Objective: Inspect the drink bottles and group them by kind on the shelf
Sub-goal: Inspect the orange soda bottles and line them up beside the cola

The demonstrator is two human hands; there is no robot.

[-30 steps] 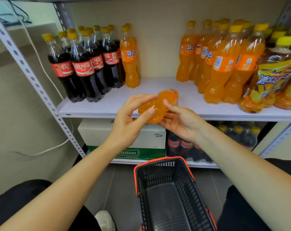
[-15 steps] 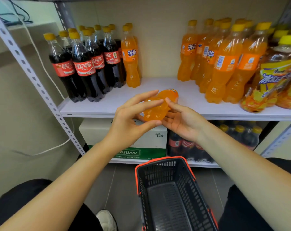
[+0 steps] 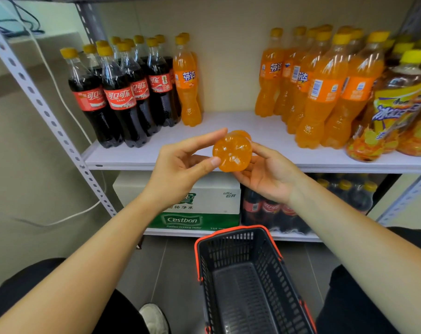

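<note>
The full orange soda bottle (image 3: 231,150) of clear plastic is held level just before the front edge of the white shelf (image 3: 265,131), base toward the camera. The left hand (image 3: 180,169) pinches its lobed base; the right hand (image 3: 269,175) cups the body, fingers curled beneath. Likely weighty and slick (stiff while sealed): grip the waist.

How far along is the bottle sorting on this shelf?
Done: colas grouped at left, most orange sodas at right. In hand: left hand and right hand hold one orange bottle, base toward camera. Left: shelve it at right, move the stray orange bottles beside the colas.
</note>
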